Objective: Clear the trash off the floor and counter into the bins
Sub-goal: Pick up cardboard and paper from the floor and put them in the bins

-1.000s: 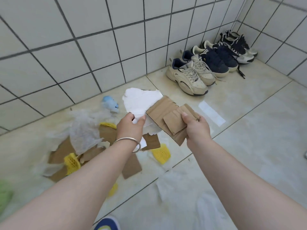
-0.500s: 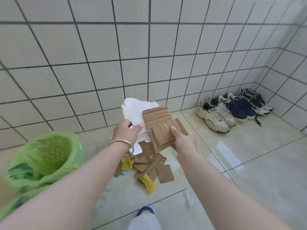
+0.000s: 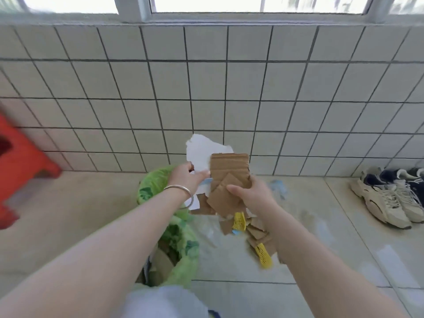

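Her right hand (image 3: pixel 252 193) pinches a stack of cardboard pieces (image 3: pixel 227 180); the left hand (image 3: pixel 185 177) grips torn white paper (image 3: pixel 202 152) beside it. The green-lined bin (image 3: pixel 179 244) sits below-left: swing over, release together, low.

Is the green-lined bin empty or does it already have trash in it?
Not empty: brown cardboard shows inside the green-lined bin; how full, cannot tell.

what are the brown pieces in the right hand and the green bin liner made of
Brown pieces: corrugated cardboard, matte, judging by the ribbed lines and torn edges; the right hand grips them. Green bin liner: likely thin plastic film, crinkled and slightly translucent.
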A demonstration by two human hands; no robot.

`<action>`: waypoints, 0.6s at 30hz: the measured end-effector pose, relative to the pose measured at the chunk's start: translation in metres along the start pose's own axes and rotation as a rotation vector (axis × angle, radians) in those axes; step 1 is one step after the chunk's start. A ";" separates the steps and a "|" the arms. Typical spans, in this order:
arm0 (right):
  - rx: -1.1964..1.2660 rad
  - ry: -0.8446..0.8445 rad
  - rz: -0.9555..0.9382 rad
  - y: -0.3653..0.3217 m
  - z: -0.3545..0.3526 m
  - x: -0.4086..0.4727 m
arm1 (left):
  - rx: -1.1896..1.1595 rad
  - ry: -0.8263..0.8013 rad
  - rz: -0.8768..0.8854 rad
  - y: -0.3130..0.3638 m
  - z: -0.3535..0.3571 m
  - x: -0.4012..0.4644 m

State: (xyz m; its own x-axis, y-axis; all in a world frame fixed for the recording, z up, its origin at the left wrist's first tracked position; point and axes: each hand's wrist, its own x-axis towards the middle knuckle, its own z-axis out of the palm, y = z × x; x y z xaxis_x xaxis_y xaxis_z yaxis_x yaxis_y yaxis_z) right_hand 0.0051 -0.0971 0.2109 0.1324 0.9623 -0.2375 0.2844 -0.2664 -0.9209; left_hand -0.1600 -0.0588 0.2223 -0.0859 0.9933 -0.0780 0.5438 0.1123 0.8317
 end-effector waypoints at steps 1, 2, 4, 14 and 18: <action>-0.005 -0.006 -0.009 0.000 0.005 0.000 | 0.021 -0.004 -0.005 -0.002 -0.004 0.000; -0.005 -0.017 -0.005 0.002 0.010 0.002 | 0.037 -0.011 -0.010 -0.006 -0.008 0.000; -0.011 -0.029 0.011 0.005 0.020 0.007 | 0.078 -0.016 -0.016 -0.012 -0.013 -0.001; -0.232 -0.146 0.060 0.031 0.125 0.023 | 0.045 0.014 -0.273 -0.117 -0.046 0.004; -0.416 -0.227 0.075 0.054 0.167 0.026 | -0.084 0.090 -0.432 -0.167 -0.052 -0.004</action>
State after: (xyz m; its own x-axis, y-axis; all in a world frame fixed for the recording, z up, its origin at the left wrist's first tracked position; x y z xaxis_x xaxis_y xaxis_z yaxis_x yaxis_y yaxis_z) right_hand -0.1347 -0.0777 0.1030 -0.0306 0.9147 -0.4031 0.6442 -0.2903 -0.7076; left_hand -0.2943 -0.0834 0.1124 -0.3642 0.8490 -0.3829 0.3732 0.5097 0.7752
